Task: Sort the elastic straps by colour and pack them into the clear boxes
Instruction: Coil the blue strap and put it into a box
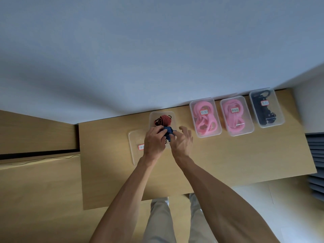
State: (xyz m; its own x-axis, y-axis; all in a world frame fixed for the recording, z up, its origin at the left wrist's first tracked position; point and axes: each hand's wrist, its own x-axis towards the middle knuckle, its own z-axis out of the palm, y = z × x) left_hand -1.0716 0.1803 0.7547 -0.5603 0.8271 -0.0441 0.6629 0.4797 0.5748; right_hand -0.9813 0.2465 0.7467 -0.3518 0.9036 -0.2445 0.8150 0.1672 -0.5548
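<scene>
Counts: 4 clear boxes, 3 w/ lids on – 2 w/ pink straps (pixel 205 118) (pixel 235 115), 1 w/ black straps (pixel 265 108), 1 open box (pixel 154 118) w/ 1 red-striped strap bundle (pixel 163 120); 1 loose lid (pixel 135 142); 1 blue-striped bundle (pixel 168 133); 2 hands (pixel 154 142) (pixel 182 142)

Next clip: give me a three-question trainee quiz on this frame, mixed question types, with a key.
1. True or false: the lid is on the open box.
2. How many closed boxes hold pink straps? A) one B) two C) three
3. Which hand grips the blue strap?

Key
1. False: the lid lies on the table beside the open box, partly under the left hand.
2. B: the two pink boxes; the far right box holds black straps.
3. The left hand; the right hand hovers open beside it.
</scene>
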